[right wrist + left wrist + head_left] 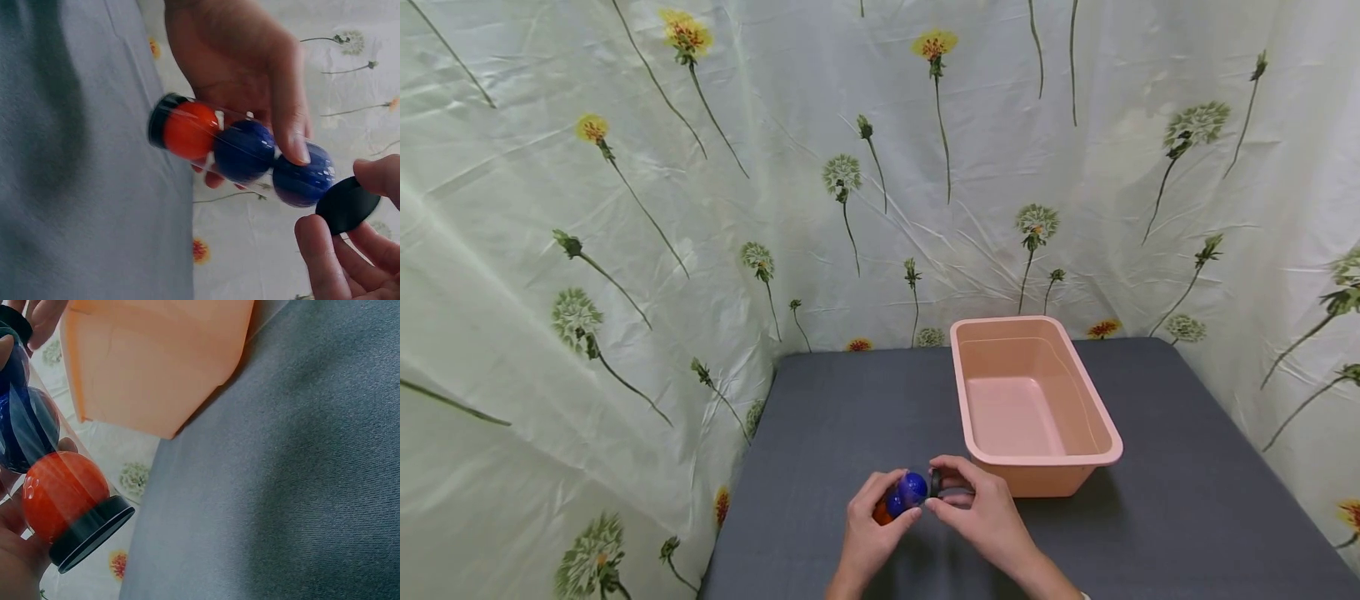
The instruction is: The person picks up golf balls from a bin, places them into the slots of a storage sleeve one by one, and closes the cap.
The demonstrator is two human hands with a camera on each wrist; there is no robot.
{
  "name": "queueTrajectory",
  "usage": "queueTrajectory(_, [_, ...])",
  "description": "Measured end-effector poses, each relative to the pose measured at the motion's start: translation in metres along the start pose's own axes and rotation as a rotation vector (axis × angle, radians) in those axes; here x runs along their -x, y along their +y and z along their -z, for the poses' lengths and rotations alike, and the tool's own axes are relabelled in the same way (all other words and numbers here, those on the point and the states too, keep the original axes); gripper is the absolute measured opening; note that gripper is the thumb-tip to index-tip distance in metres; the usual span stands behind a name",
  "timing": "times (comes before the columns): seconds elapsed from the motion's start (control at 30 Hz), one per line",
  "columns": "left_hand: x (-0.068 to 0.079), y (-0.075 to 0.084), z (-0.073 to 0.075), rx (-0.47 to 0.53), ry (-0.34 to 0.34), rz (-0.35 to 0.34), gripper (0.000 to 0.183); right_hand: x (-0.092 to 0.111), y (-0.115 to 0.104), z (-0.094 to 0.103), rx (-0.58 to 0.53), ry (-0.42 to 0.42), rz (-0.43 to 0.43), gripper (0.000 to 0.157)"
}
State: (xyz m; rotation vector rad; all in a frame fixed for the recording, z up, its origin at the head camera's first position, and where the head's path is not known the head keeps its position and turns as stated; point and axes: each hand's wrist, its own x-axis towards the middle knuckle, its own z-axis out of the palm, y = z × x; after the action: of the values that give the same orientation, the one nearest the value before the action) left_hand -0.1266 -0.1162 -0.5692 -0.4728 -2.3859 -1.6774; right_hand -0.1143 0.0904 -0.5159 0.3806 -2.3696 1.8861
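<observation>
My left hand (868, 527) grips a clear plastic tube (216, 159) from the side. Inside it, in a row, sit an orange ball (190, 130) and two dark blue balls, one in the middle (244, 152) and one at the far end (303, 179). A black base (94, 534) closes the orange end. At the other end my right hand (981, 504) pinches a round black cap (348, 205) between thumb and fingers. The cap stands tilted against or just off the tube's mouth; whether it touches, I cannot tell.
A pink plastic basin (1111, 446) stands on the dark grey table (850, 400), just beyond my right hand. Behind and beside the table hangs a pale curtain (790, 108) with dandelion prints.
</observation>
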Motion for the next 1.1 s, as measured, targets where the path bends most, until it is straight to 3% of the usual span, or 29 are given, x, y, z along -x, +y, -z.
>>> queueTrajectory(0.27, [0.002, -0.001, -0.005, 0.002, -0.031, -0.054, 0.044, -0.007, -0.006, 0.01, 0.2, -0.071, 0.083, 0.041])
queueTrajectory(0.5, [0.003, -0.002, -0.006, -0.06, -0.048, -0.126, 0.046, -0.011, -0.016, 0.02, 0.359, -0.216, 0.051, 0.04])
queueTrajectory(0.7, [0.005, 0.0, -0.007, -0.1, -0.086, -0.103, 0.047, -0.014, -0.018, 0.022, 0.392, -0.29, 0.024, 0.037])
queueTrajectory(0.9, [0.006, -0.001, -0.011, -0.096, -0.068, -0.119, 0.047, -0.012, -0.014, 0.02, 0.425, -0.265, 0.063, 0.034])
queueTrajectory(1.1, [0.003, -0.001, -0.014, -0.129, -0.022, -0.178, 0.047, -0.011, -0.011, 0.013, 0.518, -0.153, 0.099, 0.03])
